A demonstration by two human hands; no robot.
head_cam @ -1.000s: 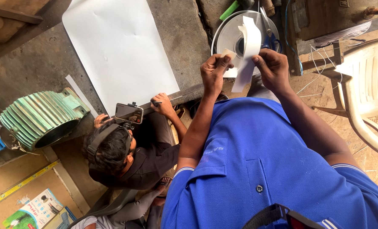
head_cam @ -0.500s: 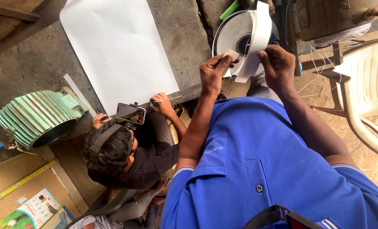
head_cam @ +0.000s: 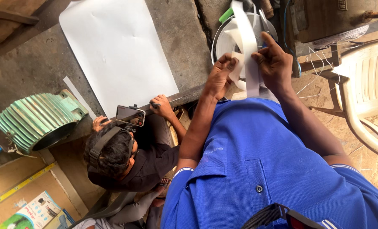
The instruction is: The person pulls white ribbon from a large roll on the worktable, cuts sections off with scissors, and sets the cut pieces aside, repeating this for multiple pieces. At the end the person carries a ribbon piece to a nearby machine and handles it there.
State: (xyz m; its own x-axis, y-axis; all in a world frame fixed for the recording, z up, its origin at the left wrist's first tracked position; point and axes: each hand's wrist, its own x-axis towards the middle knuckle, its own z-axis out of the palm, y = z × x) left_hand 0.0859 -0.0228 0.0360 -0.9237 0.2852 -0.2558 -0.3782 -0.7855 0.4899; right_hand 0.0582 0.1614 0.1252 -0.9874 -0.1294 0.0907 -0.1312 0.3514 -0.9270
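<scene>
— Since a moment ago the white paper strip [head_cam: 249, 51] has swung up taller in front of the round white drum [head_cam: 223, 40], and both hands have lifted with it.

— Which hand has hold of it?

— Both. Left hand [head_cam: 219, 76] has its fingers pressed together on a short folded end of the strip, thumb on top. Right hand [head_cam: 274, 63] pinches the long run of it between thumb and forefinger, the other fingers curled behind.

— And where does the strip sit?

— Up between the two hands, just above the blue shirt [head_cam: 261, 169], one end hanging down past the right palm, the other rising over the drum's rim.

— Who's that below?

— Another person crouched beside the big white sheet [head_cam: 116, 51] on the concrete floor [head_cam: 32, 68]. One of their hands [head_cam: 162, 106] holds a pen at the sheet's edge, a phone [head_cam: 130, 115] is fixed above their head. Green ribbed motor housing [head_cam: 36, 121] lies off to that side, well apart from the strip. White plastic chair [head_cam: 367, 93] stands on the other side
</scene>
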